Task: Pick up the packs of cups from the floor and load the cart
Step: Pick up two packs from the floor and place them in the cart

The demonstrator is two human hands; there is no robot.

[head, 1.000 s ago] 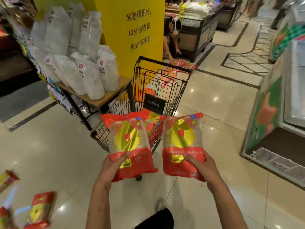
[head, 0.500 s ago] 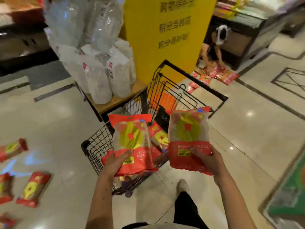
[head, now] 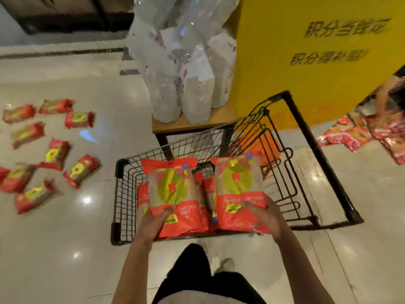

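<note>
Gripping one pack of cups each by its lower end, the left hand [head: 153,222] and right hand [head: 266,218] hold them over the cart [head: 306,132]; likely light, crinkly, slippery.

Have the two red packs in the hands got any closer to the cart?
Yes. The left pack and right pack now sit over the cart basket, no longer short of it.
</note>
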